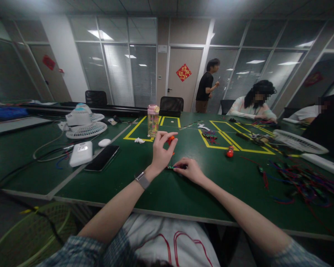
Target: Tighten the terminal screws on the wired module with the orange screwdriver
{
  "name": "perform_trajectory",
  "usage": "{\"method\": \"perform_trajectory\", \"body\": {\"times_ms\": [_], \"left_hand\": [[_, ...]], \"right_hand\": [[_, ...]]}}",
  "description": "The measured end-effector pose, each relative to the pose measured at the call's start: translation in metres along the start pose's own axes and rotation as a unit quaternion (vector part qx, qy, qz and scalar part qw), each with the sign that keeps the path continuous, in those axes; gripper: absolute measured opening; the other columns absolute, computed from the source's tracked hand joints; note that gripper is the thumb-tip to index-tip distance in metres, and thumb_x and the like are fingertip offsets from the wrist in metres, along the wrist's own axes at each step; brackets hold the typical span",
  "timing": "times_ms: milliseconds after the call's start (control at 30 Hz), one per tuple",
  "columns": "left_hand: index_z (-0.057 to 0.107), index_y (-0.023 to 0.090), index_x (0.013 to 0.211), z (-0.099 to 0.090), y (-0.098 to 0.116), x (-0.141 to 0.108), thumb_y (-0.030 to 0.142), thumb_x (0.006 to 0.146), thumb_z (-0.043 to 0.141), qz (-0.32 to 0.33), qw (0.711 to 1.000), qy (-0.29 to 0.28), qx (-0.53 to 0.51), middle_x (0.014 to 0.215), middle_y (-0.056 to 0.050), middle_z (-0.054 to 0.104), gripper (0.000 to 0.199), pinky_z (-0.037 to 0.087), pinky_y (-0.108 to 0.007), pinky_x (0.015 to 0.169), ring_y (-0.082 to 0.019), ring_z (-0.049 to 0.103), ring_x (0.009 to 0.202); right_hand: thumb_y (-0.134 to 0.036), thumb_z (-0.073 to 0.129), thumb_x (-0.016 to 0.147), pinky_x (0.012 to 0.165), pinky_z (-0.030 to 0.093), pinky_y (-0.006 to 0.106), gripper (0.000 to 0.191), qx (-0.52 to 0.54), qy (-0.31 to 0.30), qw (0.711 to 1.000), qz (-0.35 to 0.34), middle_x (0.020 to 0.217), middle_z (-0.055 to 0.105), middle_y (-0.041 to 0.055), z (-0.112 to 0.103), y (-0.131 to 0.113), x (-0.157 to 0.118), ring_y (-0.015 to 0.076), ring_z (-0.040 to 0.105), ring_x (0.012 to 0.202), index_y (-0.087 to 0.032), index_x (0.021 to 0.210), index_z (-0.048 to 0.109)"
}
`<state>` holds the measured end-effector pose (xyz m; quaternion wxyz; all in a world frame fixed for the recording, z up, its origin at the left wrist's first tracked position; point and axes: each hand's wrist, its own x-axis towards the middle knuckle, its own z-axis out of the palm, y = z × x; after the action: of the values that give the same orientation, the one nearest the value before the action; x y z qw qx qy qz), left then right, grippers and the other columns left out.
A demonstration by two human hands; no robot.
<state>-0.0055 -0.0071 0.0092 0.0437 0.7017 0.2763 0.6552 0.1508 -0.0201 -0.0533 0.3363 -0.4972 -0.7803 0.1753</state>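
Near the middle of the green table, my left hand point(161, 151) pinches the top of a small screwdriver point(171, 139) with an orange handle. Its thin dark shaft points down at a small green circuit board point(170, 167). My right hand point(189, 170) is closed on the right end of that board, which rests on or just above the table. Dark wires show by the right fingers, partly covered by them. Whether the screwdriver's tip touches the board is too small to tell.
A drink bottle point(153, 121) stands behind my left hand. At left lie a phone point(102, 158), a white power bank point(81, 153) and a fan point(85, 124). An orange-red object point(230, 151) and tangled wired boards point(303, 181) are at right. People are beyond the table.
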Motion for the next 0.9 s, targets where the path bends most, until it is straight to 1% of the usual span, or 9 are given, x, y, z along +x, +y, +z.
{"method": "perform_trajectory", "body": {"times_ms": [67, 200, 267, 333, 467, 533, 733, 833, 900], "left_hand": [[0.065, 0.022, 0.101, -0.0007, 0.0011, 0.0001, 0.026, 0.087, 0.056, 0.0, 1.0, 0.002, 0.001, 0.086, -0.002, 0.048, 0.017, 0.044, -0.029, 0.08, -0.014, 0.051, 0.082], [0.063, 0.022, 0.109, -0.0016, 0.0008, -0.0002, 0.024, 0.094, 0.041, -0.006, 1.0, -0.011, -0.02, 0.093, -0.004, 0.05, 0.026, 0.044, -0.028, 0.081, -0.014, 0.051, 0.088], [0.061, 0.021, 0.112, -0.0013, -0.0001, -0.0003, 0.022, 0.095, 0.038, -0.007, 0.999, -0.017, -0.027, 0.095, -0.004, 0.051, 0.029, 0.043, -0.028, 0.082, -0.014, 0.051, 0.091], [0.061, 0.021, 0.112, -0.0007, -0.0006, -0.0004, 0.021, 0.094, 0.041, -0.006, 1.0, -0.013, -0.025, 0.095, -0.004, 0.052, 0.027, 0.044, -0.028, 0.081, -0.014, 0.052, 0.09], [0.064, 0.022, 0.105, -0.0005, 0.0003, -0.0002, 0.024, 0.088, 0.054, -0.002, 1.0, 0.004, 0.002, 0.089, -0.002, 0.048, 0.019, 0.045, -0.028, 0.08, -0.013, 0.051, 0.083], [0.065, 0.022, 0.102, -0.0008, 0.0008, -0.0002, 0.025, 0.087, 0.057, 0.0, 1.0, 0.008, 0.006, 0.089, -0.002, 0.048, 0.018, 0.045, -0.029, 0.081, -0.013, 0.051, 0.083], [0.061, 0.021, 0.11, -0.0009, -0.0011, -0.001, 0.022, 0.094, 0.04, -0.003, 0.999, -0.017, -0.035, 0.102, -0.006, 0.057, 0.027, 0.044, -0.03, 0.086, -0.015, 0.054, 0.097], [0.061, 0.02, 0.111, -0.0006, -0.0012, -0.001, 0.02, 0.094, 0.04, -0.005, 0.999, -0.022, -0.035, 0.1, -0.005, 0.059, 0.027, 0.044, -0.031, 0.085, -0.015, 0.055, 0.095], [0.062, 0.02, 0.108, -0.0004, -0.0005, -0.0008, 0.021, 0.093, 0.044, -0.006, 0.999, -0.017, -0.027, 0.095, -0.004, 0.058, 0.023, 0.045, -0.03, 0.083, -0.014, 0.055, 0.089]], "right_hand": [[-0.022, 0.069, 0.073, 0.062, 0.043, 0.024, 0.013, 0.001, 0.0, 1.0, 0.001, 0.075, 0.066, 0.0046, -0.0004, -0.0005, -0.0001, 0.0138, 0.058, 0.066, -0.016, 0.083, 0.075], [-0.022, 0.069, 0.073, 0.063, 0.043, 0.024, 0.013, -0.003, 0.0, 1.0, -0.002, 0.074, 0.066, 0.0041, -0.0012, -0.0013, -0.0006, 0.0138, 0.058, 0.066, -0.017, 0.083, 0.075], [-0.022, 0.069, 0.073, 0.063, 0.043, 0.024, 0.013, -0.005, 0.001, 1.0, -0.002, 0.075, 0.066, 0.004, -0.0016, -0.002, -0.0009, 0.0136, 0.058, 0.066, -0.017, 0.083, 0.075], [-0.022, 0.069, 0.073, 0.062, 0.043, 0.024, 0.013, -0.004, 0.002, 1.0, 0.0, 0.075, 0.066, 0.004, -0.0019, -0.0028, -0.001, 0.0135, 0.057, 0.066, -0.017, 0.082, 0.075], [-0.022, 0.069, 0.073, 0.062, 0.044, 0.024, 0.013, 0.001, 0.001, 1.0, 0.002, 0.075, 0.066, 0.0042, -0.0019, -0.0032, -0.001, 0.0137, 0.058, 0.066, -0.017, 0.083, 0.075], [-0.022, 0.069, 0.073, 0.062, 0.043, 0.024, 0.013, 0.002, 0.001, 1.0, 0.004, 0.074, 0.066, 0.004, -0.0017, -0.0031, -0.001, 0.0134, 0.057, 0.065, -0.017, 0.083, 0.075], [-0.021, 0.069, 0.073, 0.062, 0.043, 0.024, 0.013, 0.002, 0.0, 1.0, 0.005, 0.075, 0.066, 0.0043, -0.002, -0.0042, -0.0009, 0.0136, 0.057, 0.066, -0.016, 0.083, 0.075], [-0.02, 0.069, 0.073, 0.063, 0.043, 0.024, 0.013, -0.002, -0.005, 1.0, 0.007, 0.075, 0.066, 0.0044, -0.0029, -0.0062, -0.0009, 0.0137, 0.058, 0.066, -0.016, 0.083, 0.075], [-0.02, 0.068, 0.073, 0.063, 0.043, 0.024, 0.013, -0.004, -0.007, 1.0, 0.008, 0.075, 0.065, 0.0047, -0.0036, -0.0075, -0.0011, 0.0136, 0.057, 0.066, -0.015, 0.083, 0.075]]}}
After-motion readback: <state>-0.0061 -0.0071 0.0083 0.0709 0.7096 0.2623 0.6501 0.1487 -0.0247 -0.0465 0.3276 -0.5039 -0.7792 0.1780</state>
